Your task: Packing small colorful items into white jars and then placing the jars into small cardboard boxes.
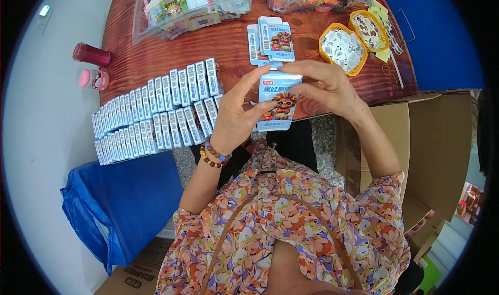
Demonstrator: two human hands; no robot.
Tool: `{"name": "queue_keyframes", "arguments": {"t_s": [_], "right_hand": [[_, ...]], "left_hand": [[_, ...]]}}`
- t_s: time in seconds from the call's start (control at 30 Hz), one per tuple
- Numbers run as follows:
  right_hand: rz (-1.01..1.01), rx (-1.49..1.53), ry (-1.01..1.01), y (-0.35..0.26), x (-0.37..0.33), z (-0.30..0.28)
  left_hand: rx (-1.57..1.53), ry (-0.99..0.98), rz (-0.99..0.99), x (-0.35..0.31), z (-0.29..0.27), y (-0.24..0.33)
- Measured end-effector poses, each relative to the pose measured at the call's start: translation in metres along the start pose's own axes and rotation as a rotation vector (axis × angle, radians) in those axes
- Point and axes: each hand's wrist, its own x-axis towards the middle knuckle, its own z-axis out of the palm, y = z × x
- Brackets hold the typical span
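Note:
Between both hands, over the table's near edge, is a light blue cardboard box (pixel 279 100) with a colourful cartoon figure on its front. My left hand (pixel 236 105) grips its left side, thumb across the front and index finger at the top. My right hand (pixel 327 87) has its fingers curled at the box's top right corner. Just beyond lie several flat blue cartons (pixel 275 37) of the same print, overlapping. To the left of my left hand, filled blue boxes (pixel 174 89) stand packed in two long rows.
Two clear plastic bins, one of colourful cards (pixel 192 14) and one of small mixed pieces (pixel 312 1), stand at the back. Yellow baskets (pixel 322 37) hold small packets at the right. A red jar (pixel 92 55) and a pink-lidded jar (pixel 94 79) sit far left. An open carton (pixel 431 154) is at right.

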Motion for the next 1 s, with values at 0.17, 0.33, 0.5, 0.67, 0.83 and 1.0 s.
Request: {"name": "queue_keyframes", "arguments": {"t_s": [0.17, 0.33, 0.5, 0.67, 0.83, 1.0], "right_hand": [[0.063, 0.098, 0.030, 0.005, -0.002, -0.009], [-0.027, 0.077, -0.049, 0.003, -0.004, -0.016], [0.214, 0.361, 0.071, -0.006, -0.010, -0.012], [-0.015, 0.017, 0.051, -0.011, -0.007, -0.012], [0.044, 0.131, 0.023, 0.001, 0.000, -0.024], [0.497, 0.485, 0.275, 0.010, 0.013, -0.025]], "left_hand": [[-0.119, 0.017, 0.012, 0.004, 0.005, 0.005], [-0.031, -0.074, 0.055, 0.003, 0.003, 0.005], [-0.122, -0.032, 0.027, 0.001, 0.014, 0.007], [-0.136, 0.028, 0.117, 0.005, 0.019, 0.002], [-0.175, -0.041, -0.012, 0.016, 0.021, 0.010], [-0.165, -0.018, -0.010, 0.025, -0.001, 0.003]]}}
